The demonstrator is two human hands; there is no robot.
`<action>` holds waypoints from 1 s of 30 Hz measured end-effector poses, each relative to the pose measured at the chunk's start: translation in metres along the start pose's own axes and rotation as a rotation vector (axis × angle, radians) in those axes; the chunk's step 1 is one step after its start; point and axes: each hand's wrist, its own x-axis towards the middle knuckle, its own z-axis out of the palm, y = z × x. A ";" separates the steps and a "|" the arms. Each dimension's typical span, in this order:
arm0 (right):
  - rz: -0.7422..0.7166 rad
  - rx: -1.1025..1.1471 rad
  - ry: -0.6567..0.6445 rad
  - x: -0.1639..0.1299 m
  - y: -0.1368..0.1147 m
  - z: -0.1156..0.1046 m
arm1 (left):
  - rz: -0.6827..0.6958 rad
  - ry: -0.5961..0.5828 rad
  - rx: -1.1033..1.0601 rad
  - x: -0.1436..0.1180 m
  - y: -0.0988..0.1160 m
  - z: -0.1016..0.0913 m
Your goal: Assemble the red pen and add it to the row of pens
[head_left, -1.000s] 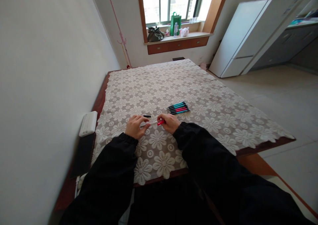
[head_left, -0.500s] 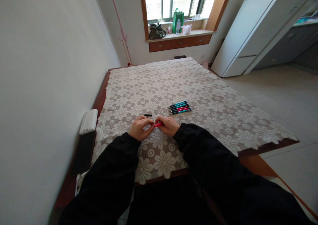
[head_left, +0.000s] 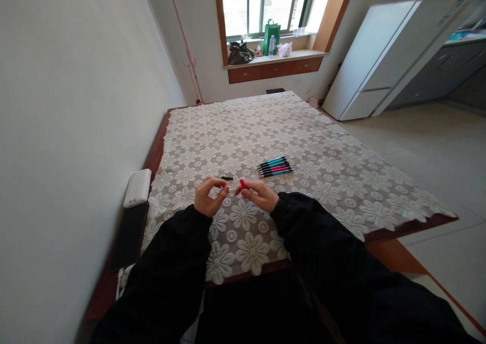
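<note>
- Head view showed the right hand [head_left: 258,194] pinching a short red pen part [head_left: 243,184] at its fingertips, just above the bench [head_left: 326,146].
- The left hand [head_left: 207,198] was raised beside it, thumb and forefinger pressed together; whether they held anything could not be told, as anything there was too small to see.
- The two hands were near each other but apart, with a gap between the fingertips.
- A small black piece [head_left: 227,178] lay on the cloth just beyond the left hand.
- A row of finished-looking pens [head_left: 276,166], teal and red with black ends, lay side by side beyond the right hand, so that share seemed done while the red one appeared to be in parts.
- The cloth [head_left: 266,126] was white lace with raised flower shapes; dark wood showed at the bench edge.
- A white ribbed box [head_left: 137,187] sat at the wall.
</note>
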 end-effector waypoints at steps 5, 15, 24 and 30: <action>-0.061 -0.238 -0.027 0.001 0.008 0.005 | -0.029 -0.003 -0.068 0.000 0.001 0.000; -0.067 -0.256 -0.059 0.000 0.010 0.008 | 0.077 -0.125 -0.057 0.001 0.004 0.001; 0.125 0.165 0.025 0.000 0.011 0.008 | 0.154 -0.097 0.015 0.001 0.004 0.001; 0.092 0.386 0.222 0.004 0.011 -0.003 | 0.108 -0.123 0.220 0.004 -0.007 -0.008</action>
